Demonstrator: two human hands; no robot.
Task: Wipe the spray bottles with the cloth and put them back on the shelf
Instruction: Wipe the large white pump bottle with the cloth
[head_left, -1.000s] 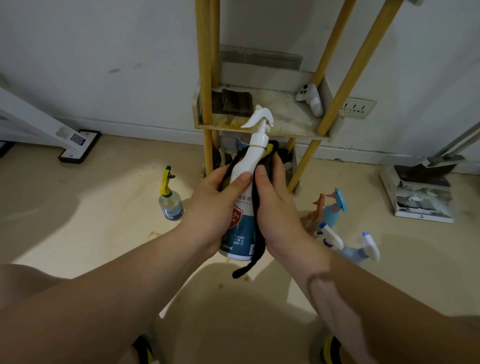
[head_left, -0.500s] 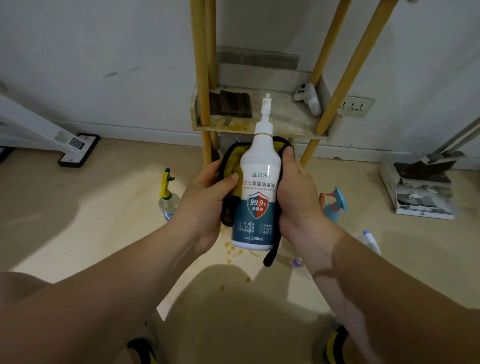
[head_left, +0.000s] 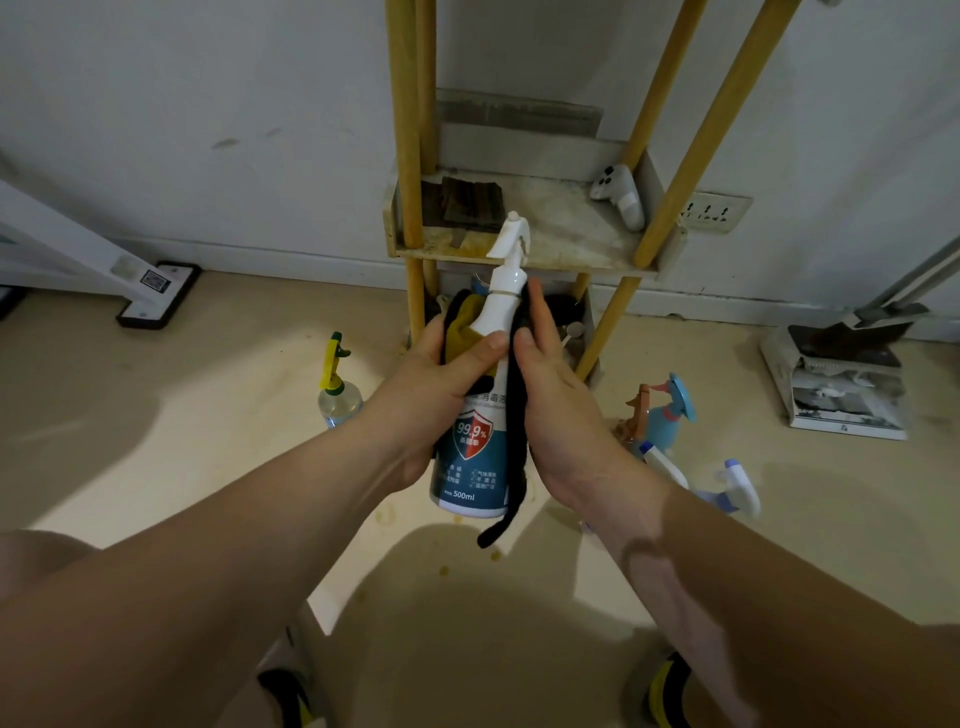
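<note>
The spray bottle (head_left: 474, 452) is up off the floor, held upright in mid-air right in front of the shelf (head_left: 566, 262), white trigger head pointing up and overlapping the shelf's front edge in this view. Its blue-and-white label faces the camera.

The left hand (head_left: 434, 400) grips it around the shoulder, thumb laid across the front, fingers curled round the back. The cloth (head_left: 518, 415), black outside and yellow inside, is wrapped behind the neck and down the bottle's right side, with a black tail dangling past the base. The right hand (head_left: 563, 410) clamps that cloth against the bottle, thumb in front, fingers running up beside the neck.

On the shelf tier just behind sit a dark folded piece (head_left: 471, 203) at the back left and a white controller (head_left: 621, 196) leaning at the back right. The tier below is mostly hidden by the hands; I cannot tell what is in it.

Down on the floor, a clear bottle with a yellow trigger (head_left: 337, 389) stands left of the shelf's legs. On the right, a blue bottle (head_left: 667, 413) stands near the shelf's leg, with two white-triggered bottles (head_left: 735, 486) beside the right forearm. Further right lies a white dustpan (head_left: 841, 384); a wall socket (head_left: 714, 212) sits by the shelf.
</note>
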